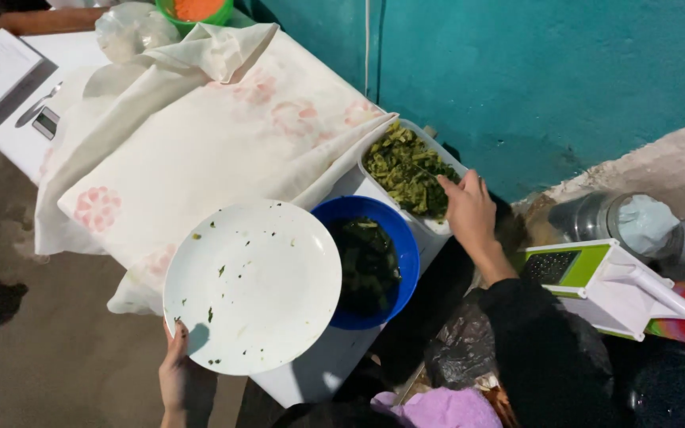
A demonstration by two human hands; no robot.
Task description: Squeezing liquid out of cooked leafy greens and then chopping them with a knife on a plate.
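Plate point(252, 287), white and flecked with green bits, sits in your left hand point(174, 374), gripped at its lower rim beside the blue bowl point(399, 238). Your right hand point(468, 208) reaches into the white tub of chopped greens point(403, 168), fingers curled; its grip is unclear.

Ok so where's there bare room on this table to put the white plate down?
The cloth, between the green bowl and the blue bowl, is the broadest bare patch. The corner is crowded: blue bowl and white tub of chopped greens sit close, with the right hand at the tub. The left hand holds the white plate.
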